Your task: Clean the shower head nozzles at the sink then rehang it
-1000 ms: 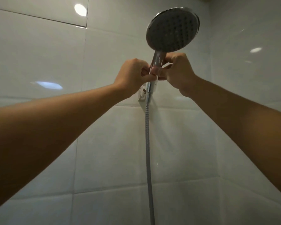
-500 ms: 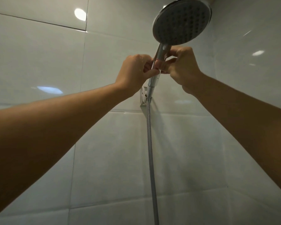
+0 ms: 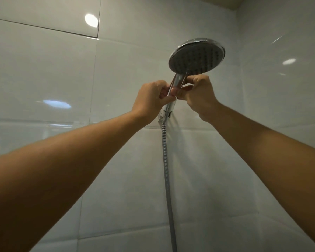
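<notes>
A round chrome shower head [image 3: 196, 56] with a grey face of many nozzles points down and towards me, high on the tiled wall. Its chrome handle [image 3: 177, 82] runs down into a small wall bracket [image 3: 165, 115]. My left hand [image 3: 151, 99] grips the handle from the left, thumb across its front. My right hand [image 3: 198, 93] pinches the handle from the right, just under the head. The middle of the handle is hidden by my fingers. A ribbed metal hose [image 3: 166, 175] hangs straight down from the handle's foot.
Glossy white wall tiles [image 3: 44, 70] fill the view, with a corner to a side wall [image 3: 280, 88] at the right. Ceiling-light reflections show on the tiles. Both of my forearms reach up from the bottom edges.
The view has shifted, so the shower head sits lower and more central in the picture. Both hands keep the same hold on the handle, which stays in the bracket.
</notes>
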Action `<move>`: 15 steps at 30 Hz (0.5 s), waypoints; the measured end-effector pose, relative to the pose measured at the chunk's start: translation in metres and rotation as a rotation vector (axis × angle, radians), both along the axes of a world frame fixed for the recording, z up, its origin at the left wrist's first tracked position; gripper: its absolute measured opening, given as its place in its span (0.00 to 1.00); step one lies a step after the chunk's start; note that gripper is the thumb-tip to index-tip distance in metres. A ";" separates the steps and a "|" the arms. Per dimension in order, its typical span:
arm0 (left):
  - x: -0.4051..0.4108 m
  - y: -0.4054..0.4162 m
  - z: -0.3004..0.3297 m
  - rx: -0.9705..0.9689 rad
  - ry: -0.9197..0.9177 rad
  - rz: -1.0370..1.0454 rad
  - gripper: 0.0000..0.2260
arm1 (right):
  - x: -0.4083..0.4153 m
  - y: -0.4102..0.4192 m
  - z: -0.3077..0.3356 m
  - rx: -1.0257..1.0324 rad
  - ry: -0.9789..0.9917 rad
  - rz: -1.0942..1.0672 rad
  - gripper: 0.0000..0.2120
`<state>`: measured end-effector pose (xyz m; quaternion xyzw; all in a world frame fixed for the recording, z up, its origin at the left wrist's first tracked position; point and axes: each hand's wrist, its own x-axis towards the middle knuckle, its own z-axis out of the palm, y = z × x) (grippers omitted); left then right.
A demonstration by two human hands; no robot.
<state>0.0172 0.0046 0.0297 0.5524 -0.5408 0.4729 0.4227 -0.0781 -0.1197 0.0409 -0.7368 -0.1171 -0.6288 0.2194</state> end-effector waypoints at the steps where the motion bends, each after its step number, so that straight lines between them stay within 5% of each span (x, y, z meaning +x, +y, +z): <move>1: 0.001 -0.001 0.000 -0.001 0.023 -0.016 0.08 | 0.000 0.000 -0.001 -0.016 0.000 -0.002 0.11; 10: -0.006 0.005 -0.012 0.023 0.191 0.001 0.08 | -0.009 0.001 -0.015 -0.061 0.053 -0.039 0.15; 15: -0.008 0.028 -0.057 0.001 0.295 0.077 0.08 | -0.013 -0.006 -0.068 0.244 0.139 -0.098 0.15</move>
